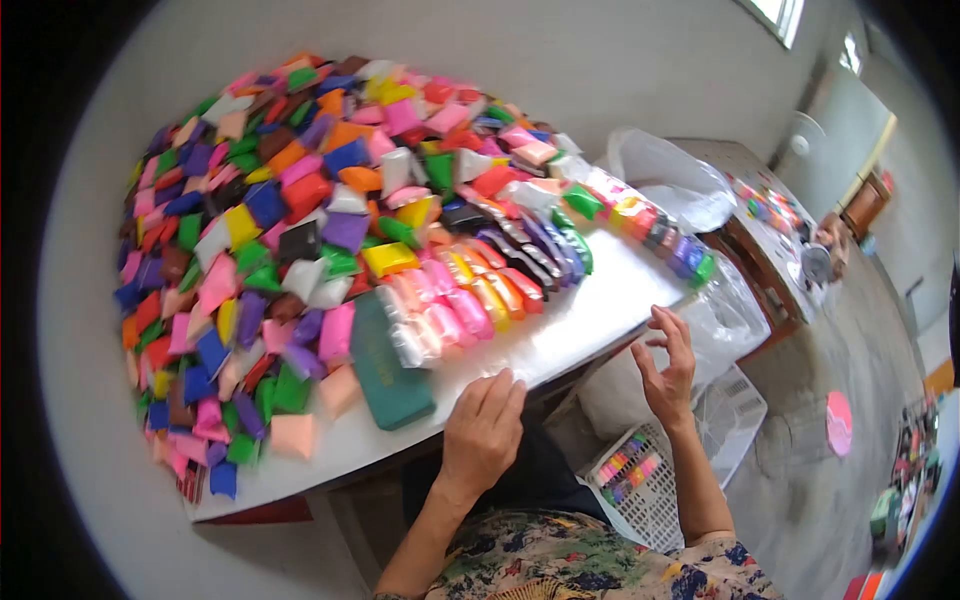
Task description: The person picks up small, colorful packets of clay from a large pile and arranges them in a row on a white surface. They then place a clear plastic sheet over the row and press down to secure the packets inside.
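Note:
My left hand (483, 432) is at the front edge of the white table, its fingers curled and pressed together. A faint clear sheen shows by its fingertips, but what they hold, if anything, I cannot make out. Up and to the right, my right hand (668, 365) is raised just off the table edge, fingers apart and nothing in them. Beyond my left hand lie rows of small soft packets (465, 300) in white, pink, yellow, orange, black and purple. A dark green box (390, 370) lies left of these rows. Another row of coloured packets (650, 230) runs along the table's far right side.
A large heap of mixed coloured packets (260, 230) covers the table's left and back. Clear plastic bags (670, 180) bulge at the right end. Below my right arm stands a white basket (650, 490) with coloured packets inside. A second table (745, 235) stands farther right.

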Motion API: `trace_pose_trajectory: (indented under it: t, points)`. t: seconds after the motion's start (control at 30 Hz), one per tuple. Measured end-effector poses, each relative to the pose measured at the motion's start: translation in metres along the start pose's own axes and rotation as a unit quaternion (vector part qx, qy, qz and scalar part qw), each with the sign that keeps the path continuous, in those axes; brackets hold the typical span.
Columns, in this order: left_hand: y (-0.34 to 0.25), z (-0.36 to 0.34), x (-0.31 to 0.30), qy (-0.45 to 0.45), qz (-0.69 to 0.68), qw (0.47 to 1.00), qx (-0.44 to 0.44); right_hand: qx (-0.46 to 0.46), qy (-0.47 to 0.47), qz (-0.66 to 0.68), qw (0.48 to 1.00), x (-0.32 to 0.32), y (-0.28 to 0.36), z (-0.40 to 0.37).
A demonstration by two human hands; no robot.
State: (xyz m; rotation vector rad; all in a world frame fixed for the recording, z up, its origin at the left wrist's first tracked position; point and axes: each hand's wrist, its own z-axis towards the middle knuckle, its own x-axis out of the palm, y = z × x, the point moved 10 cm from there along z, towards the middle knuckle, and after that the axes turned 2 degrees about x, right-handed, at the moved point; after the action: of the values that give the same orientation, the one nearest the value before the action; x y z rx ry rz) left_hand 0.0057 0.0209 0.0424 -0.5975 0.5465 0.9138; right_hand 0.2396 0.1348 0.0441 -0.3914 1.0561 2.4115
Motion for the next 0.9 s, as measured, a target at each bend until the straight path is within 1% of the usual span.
trace_pose_trajectory:
  t: [0.13,0.17,0.23,0.3,0.33,0.43,0.53,0.63,0.67,0.7,0.73,0.77,0.8,0.83,0.87,0.9]
  points:
    - [-0.002,-0.012,0.01,0.041,0.046,0.998,0.004,0.042,-0.083,-0.083,0.992,-0.077,-0.031,-0.022]
    - [-0.002,-0.016,0.013,0.043,0.065,0.997,0.004,0.082,-0.113,-0.096,0.986,-0.102,-0.041,-0.023]
    - [-0.005,-0.019,0.016,0.031,0.092,0.995,0.012,0.149,-0.182,-0.075,0.969,-0.153,-0.088,-0.027]
    - [-0.006,-0.023,0.021,0.02,0.115,0.993,0.011,0.2,-0.193,-0.075,0.958,-0.189,-0.129,-0.025]
    - [-0.007,-0.024,0.023,0.012,0.129,0.991,0.007,0.206,-0.175,-0.099,0.958,-0.198,-0.138,-0.019]
    - [-0.008,-0.025,0.028,-0.011,0.165,0.986,0.001,0.204,-0.103,-0.209,0.951,-0.197,-0.167,0.001]
    - [-0.008,-0.027,0.032,-0.03,0.194,0.981,-0.001,0.104,-0.046,-0.308,0.945,-0.177,-0.203,0.027]
    - [-0.009,-0.027,0.034,-0.039,0.211,0.977,-0.002,0.107,0.008,-0.317,0.942,-0.153,-0.279,0.034]
    - [-0.009,-0.027,0.034,-0.039,0.217,0.975,-0.001,0.159,0.082,-0.312,0.933,-0.137,-0.322,0.031]
    - [-0.01,-0.027,0.034,-0.04,0.223,0.974,0.001,0.21,0.154,-0.304,0.916,-0.123,-0.347,0.031]
    - [-0.01,-0.026,0.035,-0.043,0.227,0.973,0.004,0.258,0.224,-0.295,0.892,-0.114,-0.368,0.024]
    - [-0.01,-0.026,0.036,-0.05,0.232,0.971,0.006,0.339,0.305,-0.24,0.857,-0.102,-0.39,0.004]
    - [-0.01,-0.027,0.037,-0.056,0.238,0.97,0.009,0.414,0.38,-0.179,0.807,-0.085,-0.385,-0.019]
    - [-0.01,-0.027,0.037,-0.061,0.243,0.968,0.011,0.452,0.435,-0.09,0.774,-0.062,-0.383,-0.042]
    - [-0.01,-0.028,0.038,-0.067,0.251,0.966,0.01,0.449,0.471,-0.137,0.747,-0.05,-0.386,-0.056]
    - [-0.01,-0.027,0.039,-0.075,0.258,0.963,0.01,0.463,0.487,-0.131,0.729,-0.043,-0.362,-0.06]
